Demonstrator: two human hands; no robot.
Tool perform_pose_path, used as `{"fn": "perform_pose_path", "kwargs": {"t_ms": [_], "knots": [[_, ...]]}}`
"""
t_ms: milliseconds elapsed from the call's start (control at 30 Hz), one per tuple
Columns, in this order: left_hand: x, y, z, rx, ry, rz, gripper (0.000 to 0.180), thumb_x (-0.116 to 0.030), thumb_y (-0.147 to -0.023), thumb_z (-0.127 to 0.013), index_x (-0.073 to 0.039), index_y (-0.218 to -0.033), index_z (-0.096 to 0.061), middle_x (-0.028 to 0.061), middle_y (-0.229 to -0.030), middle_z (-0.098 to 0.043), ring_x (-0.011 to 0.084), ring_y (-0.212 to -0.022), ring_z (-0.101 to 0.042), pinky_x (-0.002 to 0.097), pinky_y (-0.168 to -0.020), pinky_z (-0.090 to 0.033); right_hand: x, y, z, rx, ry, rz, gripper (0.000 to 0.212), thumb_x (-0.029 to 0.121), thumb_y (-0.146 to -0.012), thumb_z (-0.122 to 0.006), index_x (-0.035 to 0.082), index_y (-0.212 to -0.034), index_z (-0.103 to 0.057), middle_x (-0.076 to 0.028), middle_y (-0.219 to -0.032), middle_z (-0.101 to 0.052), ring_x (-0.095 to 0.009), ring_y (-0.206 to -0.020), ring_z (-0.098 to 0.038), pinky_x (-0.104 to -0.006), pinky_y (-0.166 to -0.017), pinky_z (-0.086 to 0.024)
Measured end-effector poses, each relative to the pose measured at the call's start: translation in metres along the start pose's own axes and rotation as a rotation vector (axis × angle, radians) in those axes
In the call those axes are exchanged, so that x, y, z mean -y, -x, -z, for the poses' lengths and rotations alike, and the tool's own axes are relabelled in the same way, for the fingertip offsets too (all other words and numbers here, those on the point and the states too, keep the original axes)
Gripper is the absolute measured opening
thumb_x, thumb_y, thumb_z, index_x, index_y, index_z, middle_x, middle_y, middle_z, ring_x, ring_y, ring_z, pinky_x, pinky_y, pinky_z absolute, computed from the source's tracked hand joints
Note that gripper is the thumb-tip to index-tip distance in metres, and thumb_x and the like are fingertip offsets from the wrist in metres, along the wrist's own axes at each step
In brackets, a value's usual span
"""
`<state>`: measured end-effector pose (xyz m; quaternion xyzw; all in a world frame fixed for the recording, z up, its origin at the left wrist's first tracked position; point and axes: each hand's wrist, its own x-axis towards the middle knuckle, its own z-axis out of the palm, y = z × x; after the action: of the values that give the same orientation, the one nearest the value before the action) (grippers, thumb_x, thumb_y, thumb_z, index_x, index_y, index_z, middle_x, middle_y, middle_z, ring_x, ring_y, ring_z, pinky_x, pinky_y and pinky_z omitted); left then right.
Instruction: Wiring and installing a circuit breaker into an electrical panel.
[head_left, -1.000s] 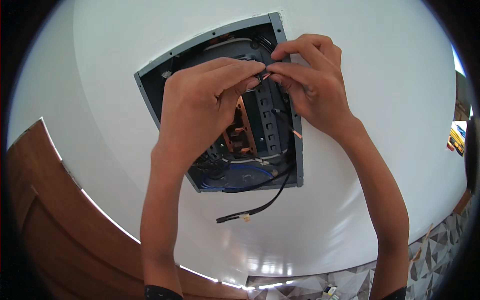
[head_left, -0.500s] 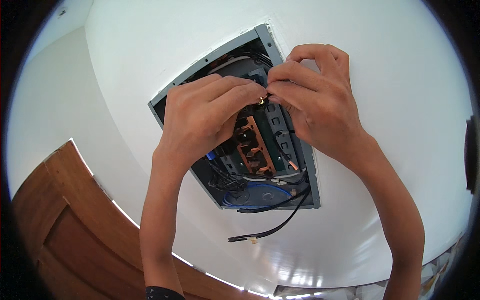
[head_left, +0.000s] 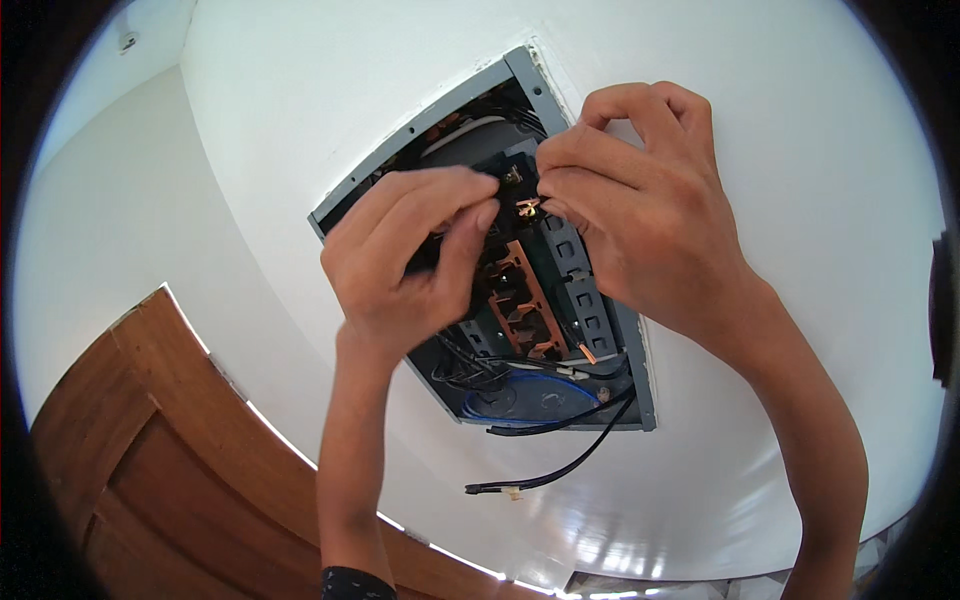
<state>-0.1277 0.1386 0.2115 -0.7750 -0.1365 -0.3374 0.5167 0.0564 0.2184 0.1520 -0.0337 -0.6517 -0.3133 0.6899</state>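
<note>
A grey box (head_left: pixel 646 400) sits in the white wall (head_left: pixel 780 300), its front open. The right hand (head_left: pixel 645 200) is at the box's 2 o'clock, thumb and forefinger pinched on a dark wire (head_left: pixel 543 203) — mostly hidden by the fingers. That wire is just beside a shiny brass terminal (head_left: pixel 528 208), a little toward 1 o'clock from the box's centre. The left hand (head_left: pixel 405 250) hangs over the box's 9 o'clock side, slightly blurred, its grip narrow; whether anything is in it, I cannot tell. Its fingertips are near the terminal, at 9 o'clock from it, and apart from the right hand.

Toward the box's 5 o'clock runs a copper bar (head_left: pixel 527 310). At the bar's 4 o'clock lies a bare copper end (head_left: pixel 587 352). A blue wire (head_left: pixel 550 379) curves along the box's 6 o'clock end, and a black cable (head_left: pixel 560 477) droops over the edge there — a pale tag (head_left: pixel 512 493) near its tip. A brown door (head_left: pixel 150 450) fills the view's 8 o'clock.
</note>
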Motion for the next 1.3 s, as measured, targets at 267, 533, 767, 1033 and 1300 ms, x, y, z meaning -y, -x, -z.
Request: {"fn": "perform_pose_path", "kwargs": {"t_ms": [267,533,767,1033,1300], "knots": [[-0.023,0.017,-0.016,-0.117,-0.077,0.200,0.019,-0.003,-0.071,-0.082,-0.005,-0.087,-0.073,0.0052,-0.086,-0.070,0.0203,-0.077,-0.061,0.0298,-0.067,-0.047,0.003,-0.001,0.004,0.018,-0.010,-0.019,0.010,0.002,-0.071,-0.073,0.003,-0.078,-0.067,-0.001,-0.092,-0.066,-0.024,-0.100,-0.055,-0.0422,-0.094,-0.034],[-0.031,0.017,-0.022,-0.151,-0.244,0.165,0.016,-0.003,-0.071,-0.080,-0.007,-0.084,-0.072,0.0024,-0.085,-0.070,0.0190,-0.077,-0.060,0.0313,-0.069,-0.045,0.004,-0.001,0.002,0.008,-0.013,-0.008,0.013,0.001,-0.067,-0.074,0.003,-0.078,-0.067,-0.002,-0.093,-0.065,-0.025,-0.098,-0.055,-0.0426,-0.092,-0.035],[-0.037,-0.003,0.000,-0.099,0.040,0.503,0.010,-0.007,-0.078,-0.077,-0.005,-0.086,-0.072,0.0050,-0.083,-0.069,0.0224,-0.076,-0.057,0.0324,-0.069,-0.043,0.003,-0.002,0.004,-0.001,0.016,0.034,0.016,0.000,-0.065,-0.075,0.003,-0.078,-0.067,-0.001,-0.092,-0.065,-0.025,-0.095,-0.055,-0.0428,-0.090,-0.036],[-0.055,-0.011,0.013,0.108,-0.107,0.613,0.006,-0.008,-0.081,-0.073,-0.005,-0.085,-0.069,0.0047,-0.073,-0.061,0.0222,-0.066,-0.053,0.0337,-0.059,-0.041,0.006,-0.006,0.009,0.036,-0.041,0.032,0.010,0.004,-0.070,-0.074,0.004,-0.079,-0.070,-0.001,-0.094,-0.065,-0.023,-0.098,-0.055,-0.0433,-0.092,-0.037],[-0.105,0.055,-0.023,-0.153,1.119,1.222,0.037,-0.024,-0.105,-0.049,0.000,-0.133,-0.056,0.0081,-0.117,-0.065,0.0160,-0.108,-0.062,0.0289,-0.090,-0.050,0.008,-0.011,0.006,0.090,0.095,0.065,0.011,0.003,-0.070,-0.073,0.003,-0.080,-0.069,-0.001,-0.100,-0.063,-0.024,-0.098,-0.054,-0.0429,-0.091,-0.037]]}}
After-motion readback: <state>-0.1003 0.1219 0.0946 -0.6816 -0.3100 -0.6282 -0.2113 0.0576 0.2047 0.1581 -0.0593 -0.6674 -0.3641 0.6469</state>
